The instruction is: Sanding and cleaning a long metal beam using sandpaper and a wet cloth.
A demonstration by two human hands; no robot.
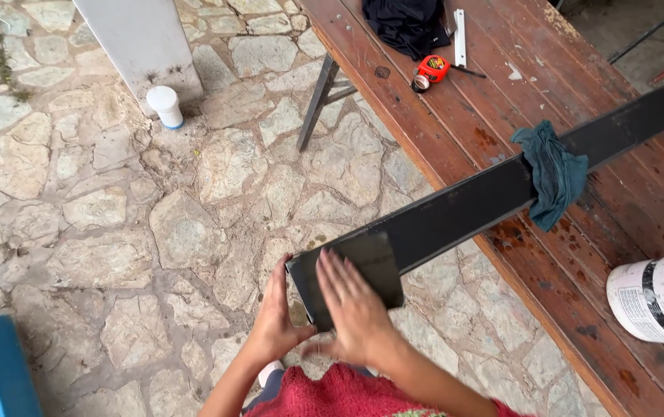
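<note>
Dark sheet point(374, 262) lies under right fingers point(336, 272) (on the black beam point(471, 205))

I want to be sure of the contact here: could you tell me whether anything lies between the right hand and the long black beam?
Yes. A dark rectangular sheet lies flat between the right hand and the near end of the black beam. The left hand grips that end directly. A teal rag hangs over the beam farther along, clear of both hands.

Left hand point(279, 313) cupped; right hand point(353, 305) flat, fingers spread.

white pail, black-banded label point(656, 301) | right edge on table || white capped container point(166, 106) | on paving
</note>
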